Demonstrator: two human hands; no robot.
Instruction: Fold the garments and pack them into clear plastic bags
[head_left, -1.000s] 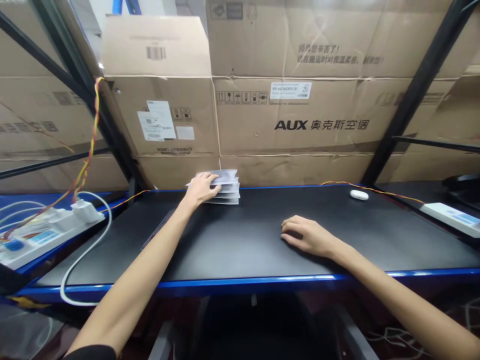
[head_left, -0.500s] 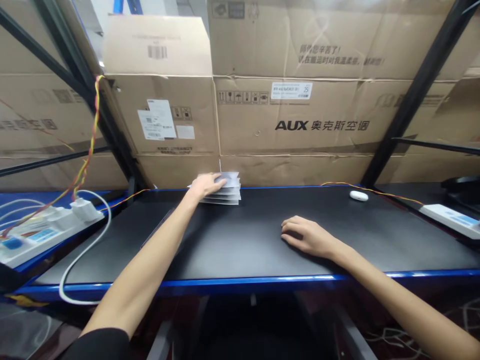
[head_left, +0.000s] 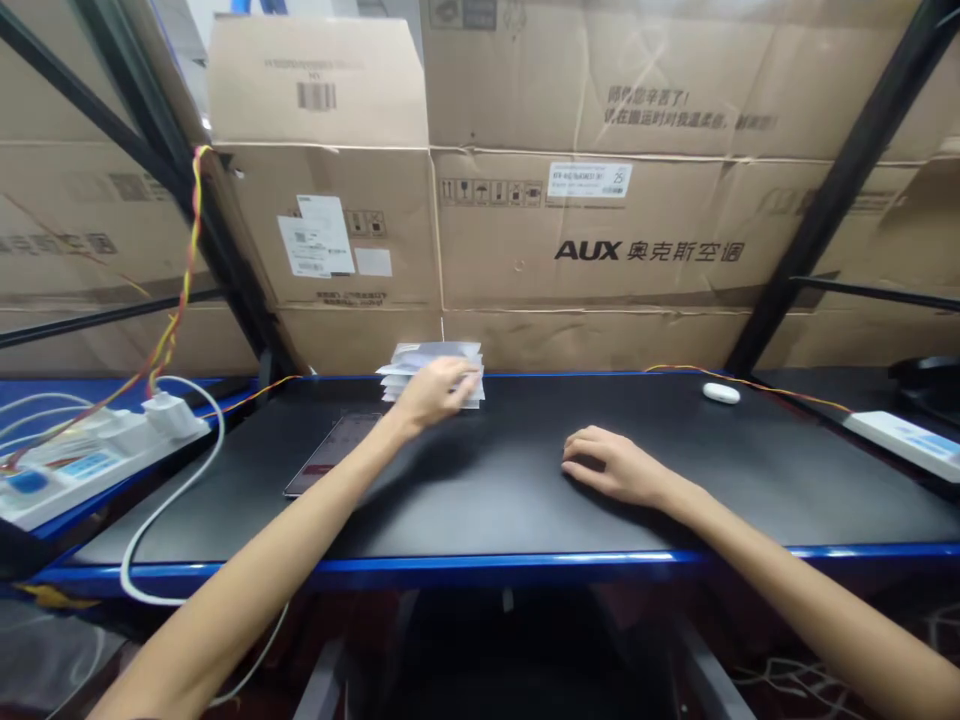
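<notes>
A small pile of whitish, see-through sheets or flat packets, layered and fanned at the edges, lies at the back of the black tabletop, left of centre. My left hand is in front of this pile and hides part of it. Its fingers are bent and drawn together, slightly blurred; anything between them is hidden. On the table to the right of centre rests my right hand, loosely curled, with a gap between thumb and fingers and nothing held. A dark flat phone-like slab lies beside my left forearm, partly covered by it.
A white oval case sits at the back right. White power strips stand at the left and right, with a white cable looping over the left front edge. Cardboard walls the back between black posts.
My left hand has come off the top of the pile, moving right and toward me with its fingers curling. More of the dark slab now shows. My right hand has stayed in place.
</notes>
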